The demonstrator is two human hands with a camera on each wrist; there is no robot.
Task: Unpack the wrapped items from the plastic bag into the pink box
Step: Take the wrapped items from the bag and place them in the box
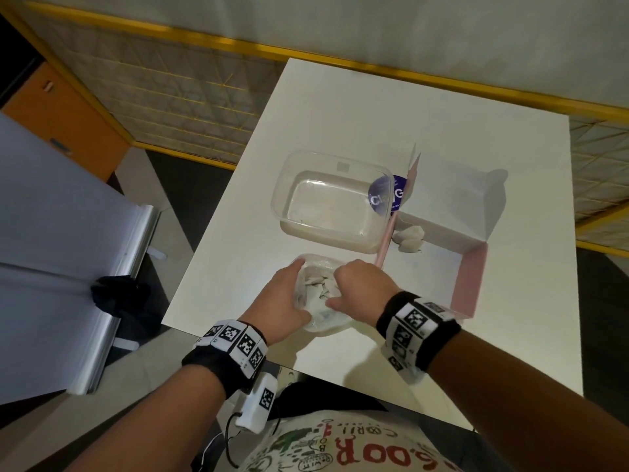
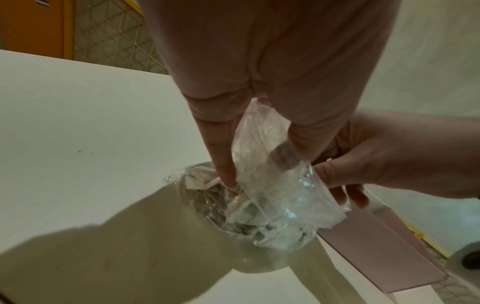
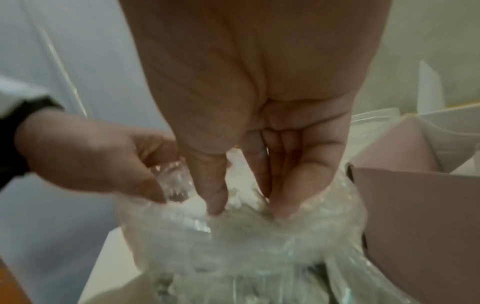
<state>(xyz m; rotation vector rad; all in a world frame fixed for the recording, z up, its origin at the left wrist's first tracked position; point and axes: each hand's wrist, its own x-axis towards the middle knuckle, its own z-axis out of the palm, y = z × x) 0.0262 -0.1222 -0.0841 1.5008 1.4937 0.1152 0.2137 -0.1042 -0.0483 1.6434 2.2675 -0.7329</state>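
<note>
White table (image 1: 442,107) carries our work: our left hand (image 1: 282,298) pinches the plastic bag (image 1: 318,321) rim, keeping its mouth wide. Our right hand (image 1: 360,287) curls inside round a wrapped item (image 1: 315,282), bound for the pink box (image 1: 471,281).

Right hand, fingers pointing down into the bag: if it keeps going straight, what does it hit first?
Likely the wrapped items inside the plastic bag; the right hand already has fingertips in its mouth. Contact depth unclear.

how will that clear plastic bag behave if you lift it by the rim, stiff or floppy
Probably floppy: the plastic bag is thin, creased film that folds over the left hand fingers holding its rim. It likely sags under the wrapped items bunched at its bottom. Its glossy film may slip, so the right hand may need a firm pinch.
</note>
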